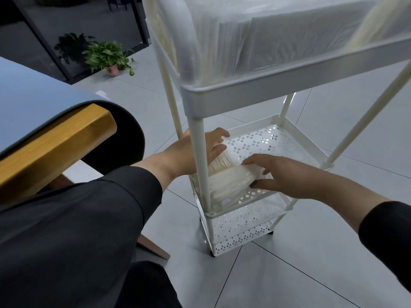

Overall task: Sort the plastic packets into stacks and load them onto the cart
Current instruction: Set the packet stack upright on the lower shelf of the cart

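Where both hands meet, packet stack [226, 174] between left hand [195, 150], right hand [282, 174].

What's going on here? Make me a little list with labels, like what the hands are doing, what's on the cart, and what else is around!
left hand: grips the far end of the stack of packets
right hand: holds the near end of the same stack
stack place: middle shelf of the white cart, near corner
top shelf: already holds plastic-wrapped packets
bottom shelf: looks empty
nearby: blue table, potted plant
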Demonstrator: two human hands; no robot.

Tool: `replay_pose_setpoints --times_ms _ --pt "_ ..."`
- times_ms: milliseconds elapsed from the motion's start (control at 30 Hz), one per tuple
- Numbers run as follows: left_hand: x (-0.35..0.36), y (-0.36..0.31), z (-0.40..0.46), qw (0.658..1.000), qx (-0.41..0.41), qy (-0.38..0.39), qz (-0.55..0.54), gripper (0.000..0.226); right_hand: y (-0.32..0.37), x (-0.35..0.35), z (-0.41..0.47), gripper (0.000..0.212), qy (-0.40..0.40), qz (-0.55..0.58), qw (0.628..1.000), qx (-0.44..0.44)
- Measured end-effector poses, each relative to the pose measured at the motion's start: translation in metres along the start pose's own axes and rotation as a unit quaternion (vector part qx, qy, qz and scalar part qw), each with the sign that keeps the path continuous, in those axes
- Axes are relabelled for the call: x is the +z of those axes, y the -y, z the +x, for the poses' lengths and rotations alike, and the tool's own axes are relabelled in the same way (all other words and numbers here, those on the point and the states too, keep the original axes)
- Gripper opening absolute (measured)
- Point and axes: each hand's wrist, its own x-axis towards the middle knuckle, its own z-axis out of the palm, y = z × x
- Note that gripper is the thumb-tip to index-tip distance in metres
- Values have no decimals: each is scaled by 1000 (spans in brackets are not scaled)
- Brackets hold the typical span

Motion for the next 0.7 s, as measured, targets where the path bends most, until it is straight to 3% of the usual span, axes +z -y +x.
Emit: replay_pose_setpoints --times_ms 133,233,467,700 --pt "22 29 5 998 -51 19 -7 54 0 11 2 52 -46 3 999 -18" --pt "10 11 5 1000 8 6 14 48 -3 16 1 61 -74 -6 996 -55" --pt "-1 -1 2 998 46 34 15 36 0 13 -4 100 -51 21 997 -57" --pt "-9 -10 -1 999 47 24 14 39 2 13 -6 109 -17 36 997 -60"
